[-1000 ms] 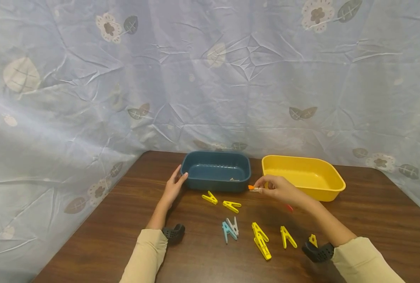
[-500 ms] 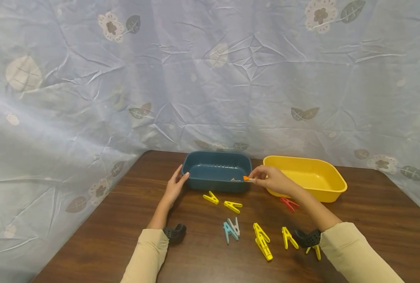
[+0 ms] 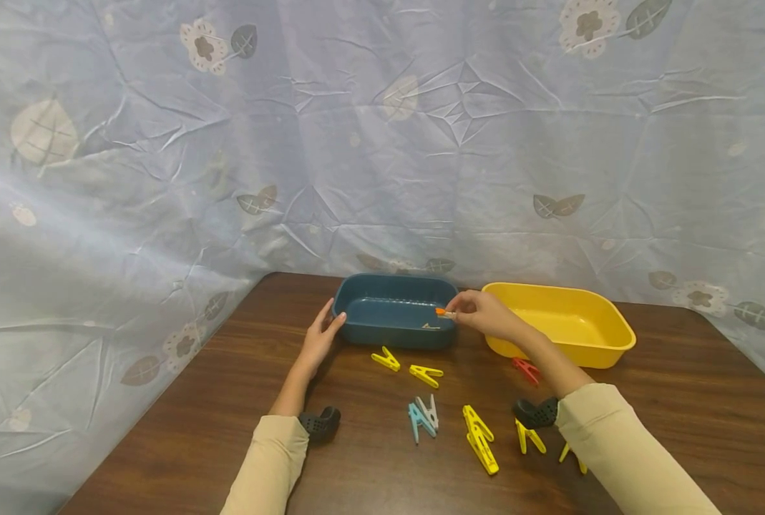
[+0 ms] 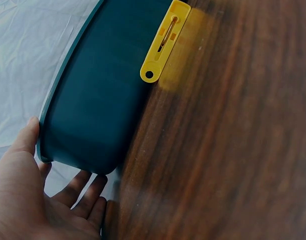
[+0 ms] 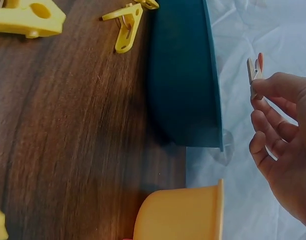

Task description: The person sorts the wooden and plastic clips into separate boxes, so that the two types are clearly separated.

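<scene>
My right hand [image 3: 488, 313] pinches a mini wooden clothespin [image 5: 254, 75] with an orange decoration between thumb and fingertips. It holds the clothespin above the right end of a dark blue bin [image 3: 388, 337]. Inside the bin, near its front right, lies a small pale piece [image 3: 430, 327], too small to make out. At the bin's left front corner is my left hand [image 4: 23, 195], its thumb touching the rim and its fingers spread along the end wall. Two yellow clothespins [image 3: 426, 375] lie just in front of the bin.
A yellow bin [image 3: 559, 347] stands to the right, with a red clothespin [image 3: 525, 370] in front. Nearer on the brown table [image 3: 356, 458] lie a light blue clothespin [image 3: 421, 422], a grey clothespin [image 3: 429, 411] and several yellow clothespins [image 3: 480, 440]. A patterned curtain [image 3: 382, 157] hangs behind.
My right hand has moved left and up with the mini clothespin, from in front of the gap between the bins to above the blue bin's right end. My left hand has stayed at the bin.
</scene>
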Tool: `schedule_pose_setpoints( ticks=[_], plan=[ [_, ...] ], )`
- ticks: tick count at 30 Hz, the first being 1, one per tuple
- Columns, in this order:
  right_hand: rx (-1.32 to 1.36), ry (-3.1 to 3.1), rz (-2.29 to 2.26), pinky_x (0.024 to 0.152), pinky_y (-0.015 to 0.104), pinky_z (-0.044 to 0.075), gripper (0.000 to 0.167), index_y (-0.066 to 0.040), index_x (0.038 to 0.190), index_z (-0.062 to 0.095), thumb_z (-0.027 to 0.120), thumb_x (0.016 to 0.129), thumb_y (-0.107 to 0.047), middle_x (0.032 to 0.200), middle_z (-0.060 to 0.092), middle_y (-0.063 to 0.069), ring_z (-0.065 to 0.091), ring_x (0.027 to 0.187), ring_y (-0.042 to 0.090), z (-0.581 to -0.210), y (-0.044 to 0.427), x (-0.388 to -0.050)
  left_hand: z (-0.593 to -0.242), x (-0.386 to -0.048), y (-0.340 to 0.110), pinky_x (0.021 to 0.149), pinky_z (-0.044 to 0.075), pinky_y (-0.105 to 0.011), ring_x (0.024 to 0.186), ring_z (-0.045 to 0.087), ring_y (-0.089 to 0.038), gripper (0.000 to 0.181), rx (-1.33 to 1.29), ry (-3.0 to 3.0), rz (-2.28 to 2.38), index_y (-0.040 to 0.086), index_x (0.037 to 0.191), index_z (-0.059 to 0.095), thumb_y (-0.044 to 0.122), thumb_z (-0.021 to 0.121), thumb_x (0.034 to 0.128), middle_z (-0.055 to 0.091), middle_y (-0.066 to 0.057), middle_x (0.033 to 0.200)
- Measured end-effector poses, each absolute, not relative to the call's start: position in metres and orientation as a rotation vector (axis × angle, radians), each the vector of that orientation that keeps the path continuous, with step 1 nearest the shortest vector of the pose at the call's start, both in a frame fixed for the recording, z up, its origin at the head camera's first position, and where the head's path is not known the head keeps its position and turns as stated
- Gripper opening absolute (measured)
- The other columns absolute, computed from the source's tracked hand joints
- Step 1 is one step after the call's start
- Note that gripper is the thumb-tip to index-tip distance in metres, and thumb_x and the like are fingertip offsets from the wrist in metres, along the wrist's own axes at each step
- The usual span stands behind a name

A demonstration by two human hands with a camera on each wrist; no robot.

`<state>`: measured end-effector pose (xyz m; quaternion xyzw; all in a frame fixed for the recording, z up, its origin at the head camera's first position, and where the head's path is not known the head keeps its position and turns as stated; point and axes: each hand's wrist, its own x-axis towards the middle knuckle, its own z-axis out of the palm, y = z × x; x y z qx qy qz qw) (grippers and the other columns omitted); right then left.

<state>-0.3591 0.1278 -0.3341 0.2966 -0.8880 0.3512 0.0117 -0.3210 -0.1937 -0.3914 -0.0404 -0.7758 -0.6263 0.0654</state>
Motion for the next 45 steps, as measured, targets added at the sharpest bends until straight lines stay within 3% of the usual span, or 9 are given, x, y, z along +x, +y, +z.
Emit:
schedule_pose_setpoints(
  ticks=[9, 17, 30, 37, 45],
  plan=[
    [0.826, -2.782, 1.016, 0.062, 0.031, 0.046, 0.010, -0.004, 0.093, 0.067, 0.064, 0.086, -0.011, 0.079, 0.060, 0.003, 0.053, 0.072, 0.020, -0.342, 0.119, -0.371, -0.394, -0.319, -0.193, 0.100, 0.025, -0.055, 0.129, 0.025, -0.042, 0.061, -0.099, -2.350, -1.883, 0.008, 0.146, 0.023, 0.029, 0.050, 0.0958, 0.024, -0.029, 0.142],
    [0.784, -2.833, 1.053, 0.069, 0.035, 0.048, 0.010, -0.002, 0.093, 0.066, 0.063, 0.086, -0.009, 0.084, 0.062, 0.005, 0.057, 0.080, 0.022, -0.353, 0.110, -0.373, -0.397, -0.319, -0.190, 0.099, 0.027, -0.053, 0.128, 0.027, -0.042, 0.060, -0.090, -2.334, -1.889, 0.008, 0.146, 0.024, 0.027, 0.051, 0.0956, 0.027, -0.029, 0.141],
    [0.741, -2.804, 1.072, 0.069, 0.036, 0.048, 0.011, -0.001, 0.092, 0.067, 0.064, 0.084, -0.008, 0.080, 0.064, 0.005, 0.058, 0.078, 0.022, -0.361, 0.108, -0.378, -0.393, -0.319, -0.192, 0.099, 0.026, -0.054, 0.128, 0.025, -0.043, 0.061, -0.087, -2.328, -1.910, 0.007, 0.146, 0.023, 0.028, 0.051, 0.0956, 0.025, -0.030, 0.141],
    [0.742, -2.809, 1.039, 0.069, 0.036, 0.048, 0.011, -0.002, 0.090, 0.068, 0.065, 0.083, -0.010, 0.078, 0.064, 0.003, 0.058, 0.076, 0.021, -0.363, 0.107, -0.382, -0.423, -0.347, -0.199, 0.099, 0.030, -0.050, 0.128, 0.029, -0.036, 0.066, -0.065, -2.300, -1.894, 0.016, 0.146, 0.027, 0.041, 0.054, 0.0912, 0.030, -0.024, 0.141],
    [0.748, -2.813, 1.018, 0.071, 0.038, 0.048, 0.012, -0.002, 0.092, 0.068, 0.064, 0.083, -0.010, 0.081, 0.064, 0.005, 0.058, 0.078, 0.023, -0.361, 0.106, -0.383, -0.422, -0.347, -0.200, 0.099, 0.030, -0.050, 0.128, 0.030, -0.036, 0.067, -0.073, -2.291, -1.896, 0.016, 0.146, 0.026, 0.043, 0.054, 0.0911, 0.030, -0.023, 0.142]
  ],
)
